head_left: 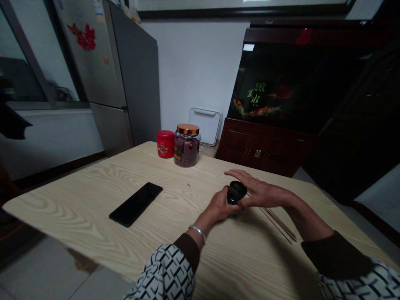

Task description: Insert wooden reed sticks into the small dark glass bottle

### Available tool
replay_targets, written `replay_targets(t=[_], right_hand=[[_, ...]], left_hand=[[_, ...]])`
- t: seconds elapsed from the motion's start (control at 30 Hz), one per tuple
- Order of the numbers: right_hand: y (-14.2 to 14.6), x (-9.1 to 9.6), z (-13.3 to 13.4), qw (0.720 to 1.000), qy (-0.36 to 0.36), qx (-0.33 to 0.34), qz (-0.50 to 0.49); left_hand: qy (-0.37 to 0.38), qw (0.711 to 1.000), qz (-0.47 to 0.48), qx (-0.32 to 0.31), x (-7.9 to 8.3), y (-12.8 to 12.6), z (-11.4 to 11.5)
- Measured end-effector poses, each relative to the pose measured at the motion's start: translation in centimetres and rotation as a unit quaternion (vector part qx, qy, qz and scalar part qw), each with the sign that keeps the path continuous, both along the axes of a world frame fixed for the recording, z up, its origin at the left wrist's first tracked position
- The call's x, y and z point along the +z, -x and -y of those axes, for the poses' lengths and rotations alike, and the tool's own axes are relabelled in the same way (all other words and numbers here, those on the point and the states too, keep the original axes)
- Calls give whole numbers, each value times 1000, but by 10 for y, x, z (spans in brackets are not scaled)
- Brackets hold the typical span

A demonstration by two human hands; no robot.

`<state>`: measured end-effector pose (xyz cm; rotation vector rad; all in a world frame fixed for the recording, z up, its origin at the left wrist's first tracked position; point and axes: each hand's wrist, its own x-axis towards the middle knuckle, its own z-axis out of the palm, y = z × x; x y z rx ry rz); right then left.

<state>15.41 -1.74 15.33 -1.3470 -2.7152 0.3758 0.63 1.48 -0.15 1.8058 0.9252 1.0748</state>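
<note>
My left hand (218, 205) is closed round a small, dark, glossy vessel with a round cup-like top (237, 189), held just over the wooden table (168, 225). Beside it on the right, my right hand (261, 189) has its fingers stretched out flat past the vessel's far side. Its thumb reaches to the vessel's near side; whether it presses on it I cannot tell. Several thin brown sticks (279, 223) lie on the table under my right wrist. The lower part of the vessel is hidden by my left fingers.
A black phone (136, 204) lies to the left. At the table's far edge stand a red canister (165, 144) and a copper-lidded jar (186, 148) with dark purple contents. Beyond are a fridge (137, 79), a white flat device (204, 126) and a fish tank (281, 83).
</note>
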Motion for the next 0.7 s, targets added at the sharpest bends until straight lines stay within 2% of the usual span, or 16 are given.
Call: replay_targets(t=[0.13, 0.17, 0.2, 0.3, 0.37, 0.5, 0.57, 0.7], right_hand=[[1, -6, -4, 990, -47, -122, 61], [1, -7, -5, 987, -48, -133, 78], [0, -7, -6, 988, -44, -124, 84], [-2, -4, -5, 998, -6, -34, 46], [-2, -2, -4, 1000, 6, -14, 19], [1, -3, -4, 989, -33, -129, 60], [1, -3, -5, 987, -32, -141, 76], [-1, 0, -4, 999, -6, -25, 25]], left_hand=[[14, 1000, -2, -12, 0, 0, 0], [14, 1000, -6, -10, 0, 0, 0], [12, 1000, -11, -7, 1, 0, 0], [3, 1000, -19, 2, 2, 1, 1], [-1, 1000, -11, 0, 3, 2, 2], [9, 1000, 1, -13, 2, 1, 2], [11, 1000, -7, -9, 3, 2, 2], [2, 1000, -4, -11, 3, 2, 2]])
